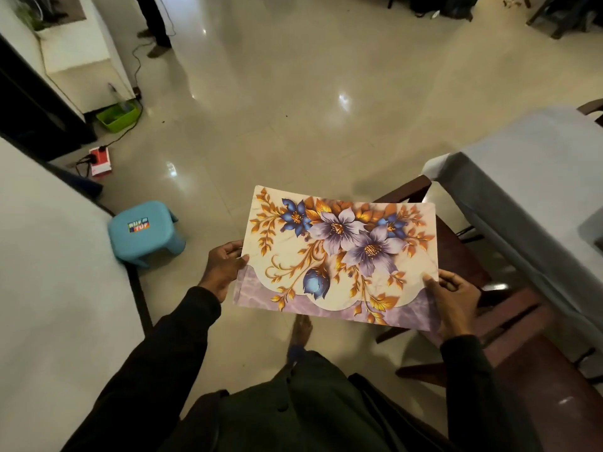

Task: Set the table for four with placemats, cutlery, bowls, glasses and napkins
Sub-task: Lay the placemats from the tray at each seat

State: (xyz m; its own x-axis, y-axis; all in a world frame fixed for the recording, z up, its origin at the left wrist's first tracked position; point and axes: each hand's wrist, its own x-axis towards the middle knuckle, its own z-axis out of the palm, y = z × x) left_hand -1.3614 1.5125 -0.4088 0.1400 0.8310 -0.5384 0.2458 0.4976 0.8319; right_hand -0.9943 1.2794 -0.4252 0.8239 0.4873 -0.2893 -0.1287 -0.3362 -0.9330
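Observation:
A floral placemat [339,256], cream with purple and blue flowers and gold leaves, hangs flat in the air in front of me above the floor. My left hand [225,265] grips its left edge, thumb on top. My right hand [453,298] pinches its lower right corner, thumb on the printed side. The dining table [528,177] under a pale grey cloth stands to the right, apart from the placemat. I cannot tell whether more than one mat is in the stack.
Dark wooden chairs [470,256] stand between me and the table. A blue plastic stool [143,233] sits on the floor at left beside a white counter [49,272]. A green tub [119,115], power strip and cables lie further back. Another person's legs [153,24] stand far off.

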